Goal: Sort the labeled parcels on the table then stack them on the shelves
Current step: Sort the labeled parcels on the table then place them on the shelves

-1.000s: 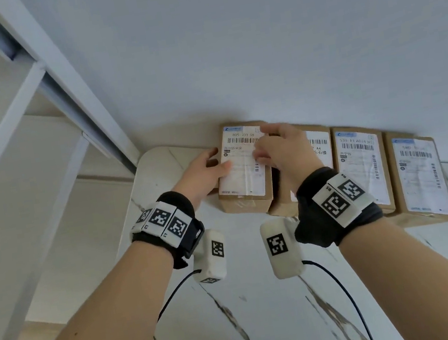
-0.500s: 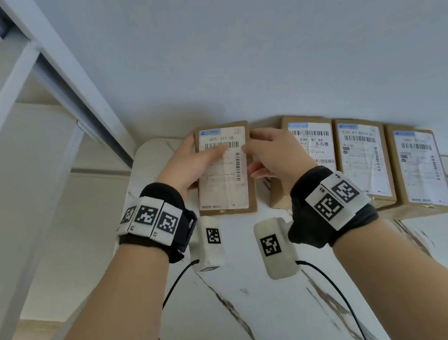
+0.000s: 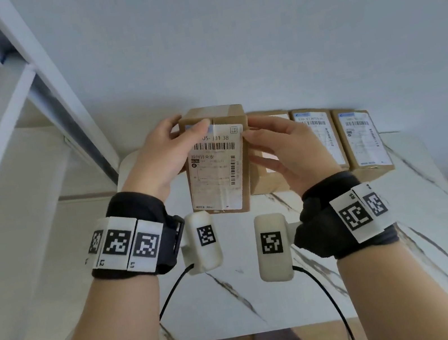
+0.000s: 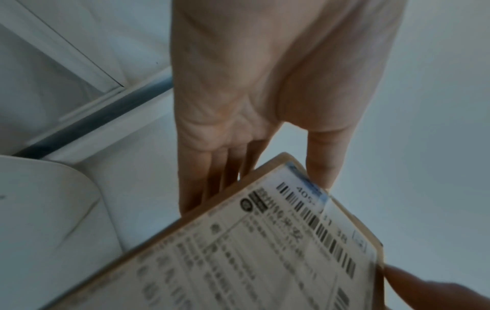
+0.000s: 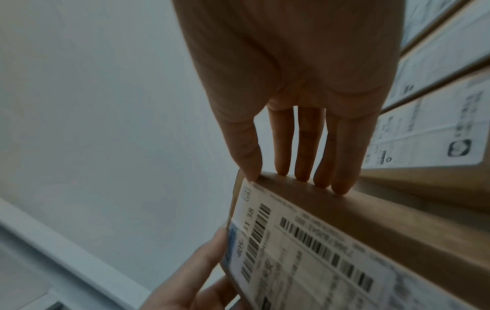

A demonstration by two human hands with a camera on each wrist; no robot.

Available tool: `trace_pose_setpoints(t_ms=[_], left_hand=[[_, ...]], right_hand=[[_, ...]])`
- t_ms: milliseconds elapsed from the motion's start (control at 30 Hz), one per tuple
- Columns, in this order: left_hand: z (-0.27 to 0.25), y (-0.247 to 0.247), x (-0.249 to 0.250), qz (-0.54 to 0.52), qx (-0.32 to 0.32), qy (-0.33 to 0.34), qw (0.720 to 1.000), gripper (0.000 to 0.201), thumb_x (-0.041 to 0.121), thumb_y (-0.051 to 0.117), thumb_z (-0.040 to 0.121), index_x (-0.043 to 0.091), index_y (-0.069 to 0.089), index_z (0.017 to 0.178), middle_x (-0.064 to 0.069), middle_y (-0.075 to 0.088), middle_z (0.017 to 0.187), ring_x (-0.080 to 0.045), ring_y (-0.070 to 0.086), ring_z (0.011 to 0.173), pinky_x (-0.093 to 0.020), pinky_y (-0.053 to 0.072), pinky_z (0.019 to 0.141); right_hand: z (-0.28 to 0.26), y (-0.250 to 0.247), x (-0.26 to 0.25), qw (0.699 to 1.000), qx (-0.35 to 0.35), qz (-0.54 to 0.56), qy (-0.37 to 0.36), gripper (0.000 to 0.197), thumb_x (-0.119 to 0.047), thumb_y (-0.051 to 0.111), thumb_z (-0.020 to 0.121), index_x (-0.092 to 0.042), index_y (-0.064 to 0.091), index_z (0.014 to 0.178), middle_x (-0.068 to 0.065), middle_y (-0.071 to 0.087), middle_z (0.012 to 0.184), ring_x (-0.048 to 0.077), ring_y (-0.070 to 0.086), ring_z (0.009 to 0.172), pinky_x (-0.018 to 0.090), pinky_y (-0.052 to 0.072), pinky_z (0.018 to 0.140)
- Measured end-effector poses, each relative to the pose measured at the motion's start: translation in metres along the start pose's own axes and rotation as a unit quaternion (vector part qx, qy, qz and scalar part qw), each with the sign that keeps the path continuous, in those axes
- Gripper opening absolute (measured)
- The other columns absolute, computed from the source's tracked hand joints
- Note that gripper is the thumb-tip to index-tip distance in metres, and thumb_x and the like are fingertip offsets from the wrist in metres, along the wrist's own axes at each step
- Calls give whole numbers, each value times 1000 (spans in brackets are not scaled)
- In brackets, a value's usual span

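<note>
Gripping the held parcel point(image 3: 217, 165) with the left hand point(image 3: 156, 163): thumb lying across the top corner of its label, fingers going behind the left side. In the left wrist view, left hand point(image 4: 265, 94) fingers disappearing behind the box point(image 4: 238, 251) while the thumb is pressing on the label's blue corner. Bracing the opposite side with the right hand point(image 3: 282, 151), fingers nearly straight, tips touching the cardboard edge; in the right wrist view, right hand point(image 5: 297, 84) fingertips point(image 5: 342, 186) resting in a row along the narrow brown side of the parcel point(image 5: 331, 251). Holding that parcel upright, lifted clear of the table point(image 3: 354, 281), label with barcode facing the camera, printed digits partly readable.

Counting four parcels in all: one in the hands, three lying flat in a row at the table's far edge against the wall. Nearest of the three point(image 3: 268, 174) mostly hiding behind the right hand; middle one point(image 3: 319, 136) and far right one point(image 3: 363, 140) showing labels face up, sides touching.

Standing at the left, a white shelf frame point(image 3: 26, 93); contents of its shelves not visible.
</note>
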State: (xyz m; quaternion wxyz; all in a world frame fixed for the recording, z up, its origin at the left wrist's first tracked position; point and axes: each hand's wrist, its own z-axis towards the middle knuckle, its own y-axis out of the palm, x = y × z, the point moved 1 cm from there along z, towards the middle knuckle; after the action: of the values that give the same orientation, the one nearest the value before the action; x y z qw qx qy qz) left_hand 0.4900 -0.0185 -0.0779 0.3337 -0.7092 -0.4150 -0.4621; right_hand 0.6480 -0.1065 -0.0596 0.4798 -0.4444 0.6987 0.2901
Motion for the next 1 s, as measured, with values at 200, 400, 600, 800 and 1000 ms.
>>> trace_pose_setpoints(t_ms=[200,400,600,800,1000], left_hand=[[-45,21,16,2,-39,47,998,20,40,64,87,26,67,100,5,70,97,-17,63,102,-47,48,98],[-110,28,17,-36,-33,63,997,22,36,60,91,18,66,103,5,69,86,-11,63,84,-41,50,93],[-204,39,-8,-61,5,81,995,21,37,56,93,18,65,98,11,69,71,-7,63,73,-35,51,87],[-314,37,-44,-45,75,96,992,36,40,55,93,9,62,109,6,68,78,-10,65,76,-38,51,90],[-409,-12,-75,-25,188,92,977,44,47,56,90,9,60,112,-3,73,94,-21,68,91,-44,51,94]], right_hand=[[-48,-21,-2,999,34,8,-38,33,-11,67,84,-13,63,118,2,72,105,15,66,104,39,51,95],[-104,-31,0,997,19,18,-74,31,-9,67,84,-12,64,115,2,73,104,16,66,103,40,50,96],[-185,-42,22,995,-25,29,-96,32,-7,68,83,-10,63,115,6,72,106,18,67,103,40,51,96],[-272,-33,59,989,-85,44,-111,32,-5,67,83,-9,64,114,7,70,108,18,66,103,35,53,92],[-338,25,80,980,-165,40,-105,26,-4,69,81,-11,65,106,12,69,107,24,66,104,40,51,95]])
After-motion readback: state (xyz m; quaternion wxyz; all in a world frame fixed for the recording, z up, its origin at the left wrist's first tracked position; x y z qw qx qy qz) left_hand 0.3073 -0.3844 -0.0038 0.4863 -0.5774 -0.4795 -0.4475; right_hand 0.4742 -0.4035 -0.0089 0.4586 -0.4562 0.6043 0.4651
